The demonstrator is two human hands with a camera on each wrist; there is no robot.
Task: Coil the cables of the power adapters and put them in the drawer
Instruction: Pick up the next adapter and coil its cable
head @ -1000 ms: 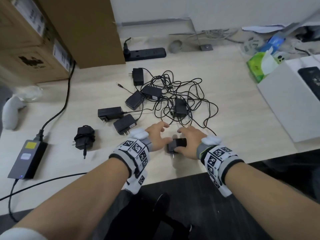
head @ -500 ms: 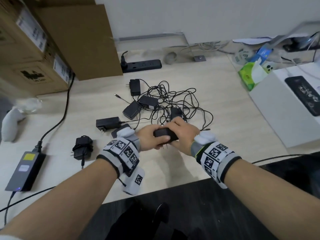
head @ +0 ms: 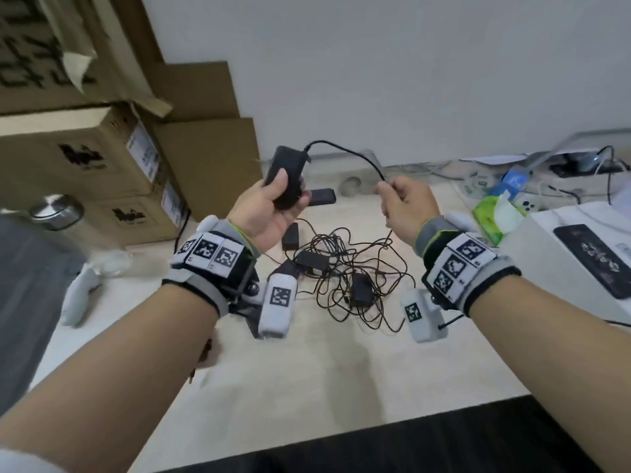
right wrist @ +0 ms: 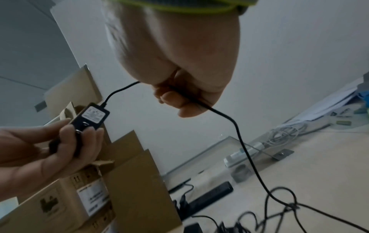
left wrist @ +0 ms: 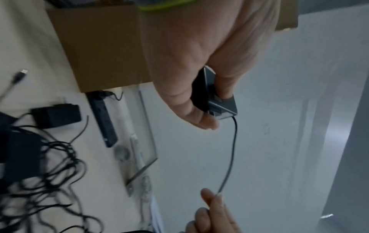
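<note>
My left hand grips a black power adapter and holds it up above the desk; the adapter shows between thumb and fingers in the left wrist view, and its white label in the right wrist view. Its black cable arcs over to my right hand, which pinches the cable. From there the cable drops into a tangle of cables with several more black adapters on the desk. No drawer is in view.
Cardboard boxes are stacked at the left. A black power strip lies by the wall. A white box with a phone on it and a green tissue pack stand at the right. A metal lid is at far left.
Both hands lifted the adapter from the desk's front edge up to chest height. The left hand took the adapter body and the right hand slid out along its cable.
</note>
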